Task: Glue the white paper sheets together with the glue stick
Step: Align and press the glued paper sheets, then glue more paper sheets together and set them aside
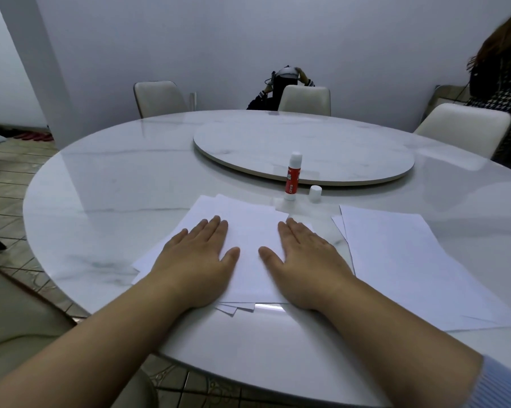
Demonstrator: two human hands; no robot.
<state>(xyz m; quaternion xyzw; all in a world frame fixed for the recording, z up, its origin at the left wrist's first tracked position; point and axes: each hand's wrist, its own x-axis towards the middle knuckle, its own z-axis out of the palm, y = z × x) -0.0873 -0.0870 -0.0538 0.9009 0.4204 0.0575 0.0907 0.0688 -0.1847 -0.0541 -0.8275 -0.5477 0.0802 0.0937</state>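
Head view: both hands flat on paper stack (248, 231), grip wide; glue stick (292, 175) label unreadable

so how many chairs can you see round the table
3 across the table: far left, far middle with a person behind it, far right. Others may be out of view.

Under the left hand (199, 262) and right hand (304, 265), pressed flat with fingers (216, 228) spread, much of the paper stack (249, 231) hidden; lower sheets seen only as corners poking out at the near edge. Number of sheets impossible to count. Print on the glue stick (292, 176) too small to read. Second paper pile (410, 260) cut short near the right edge. Worktop (115, 178) rim cropped at right. Both forearms cut off by the bottom border.
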